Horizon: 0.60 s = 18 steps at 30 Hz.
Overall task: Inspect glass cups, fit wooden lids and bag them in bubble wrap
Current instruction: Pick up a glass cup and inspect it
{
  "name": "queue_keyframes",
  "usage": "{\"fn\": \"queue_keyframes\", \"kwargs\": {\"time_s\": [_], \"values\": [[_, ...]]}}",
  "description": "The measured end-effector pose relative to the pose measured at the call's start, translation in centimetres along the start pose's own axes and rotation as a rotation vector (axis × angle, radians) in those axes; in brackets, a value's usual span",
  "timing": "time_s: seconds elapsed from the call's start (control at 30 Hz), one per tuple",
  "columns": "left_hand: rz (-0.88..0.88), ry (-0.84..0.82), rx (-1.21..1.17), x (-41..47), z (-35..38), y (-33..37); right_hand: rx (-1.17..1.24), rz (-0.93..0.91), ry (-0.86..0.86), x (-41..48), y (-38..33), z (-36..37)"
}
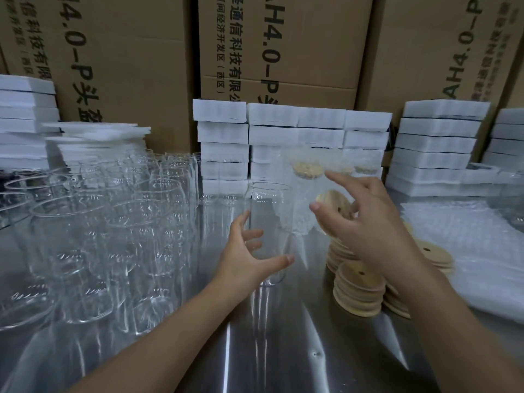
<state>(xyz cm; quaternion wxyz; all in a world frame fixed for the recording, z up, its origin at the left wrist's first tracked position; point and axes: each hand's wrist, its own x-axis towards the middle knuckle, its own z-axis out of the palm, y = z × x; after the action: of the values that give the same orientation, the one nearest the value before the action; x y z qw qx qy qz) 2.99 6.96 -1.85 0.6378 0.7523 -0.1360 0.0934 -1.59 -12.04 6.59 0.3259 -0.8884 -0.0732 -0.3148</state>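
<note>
At twelve o'clock, sideways print is showing on three cartons: the left box (119,66) is reading "4.0-P头", the middle box (312,52) "AH4.0-P", "通信科技有限" and "经济开发区(西区)", and the right box (425,52) "AH4.0-P".

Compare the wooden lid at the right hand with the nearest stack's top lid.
The raised wooden lid is tilted, face toward the camera; the top stacked lid lies flat. The raised wooden lid is at the right hand, partly hidden by it; the top stacked lid rests on a pile of lids. Both are round pale wood with a small hole.
</note>
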Motion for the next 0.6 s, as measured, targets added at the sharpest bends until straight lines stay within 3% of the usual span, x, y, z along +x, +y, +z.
{"fn": "queue_keyframes", "kwargs": {"time_s": [0.3,0.6], "values": [[0.066,-0.067,0.117,-0.3,0.3,-0.1,0.404,-0.092,0.317,-0.6,-1.6,0.7],[0.112,-0.178,0.155,-1.1,0.7,0.6,0.536,-0.045,0.12,-0.5,-0.8,2.3]]}}
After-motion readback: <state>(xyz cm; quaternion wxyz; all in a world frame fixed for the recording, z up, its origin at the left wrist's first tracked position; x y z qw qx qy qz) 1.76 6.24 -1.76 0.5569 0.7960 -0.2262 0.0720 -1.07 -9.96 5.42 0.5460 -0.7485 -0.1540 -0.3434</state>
